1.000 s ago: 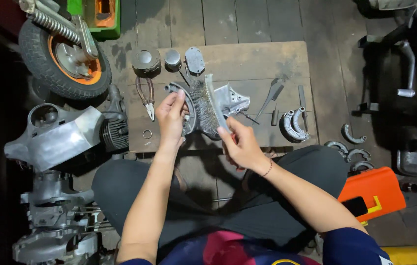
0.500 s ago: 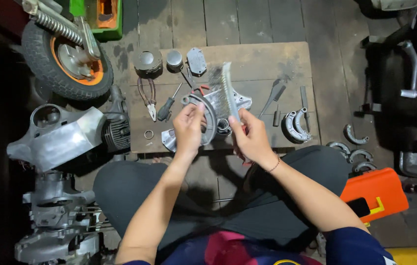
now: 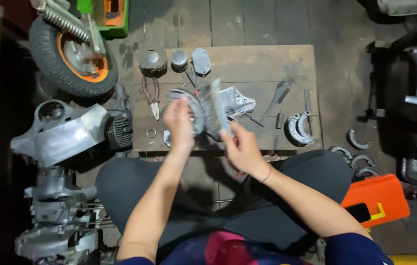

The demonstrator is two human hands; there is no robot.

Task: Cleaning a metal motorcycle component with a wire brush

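round metal part (image 3: 192, 109), wire brush (image 3: 216, 109), pliers (image 3: 152, 98) beside

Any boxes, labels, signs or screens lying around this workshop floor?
Orange case: floor by the person's right knee, rectangular, with a black patch and a yellow mark.
Green and orange box: top edge, behind the wheel, boxy.
No signs or screens in view.
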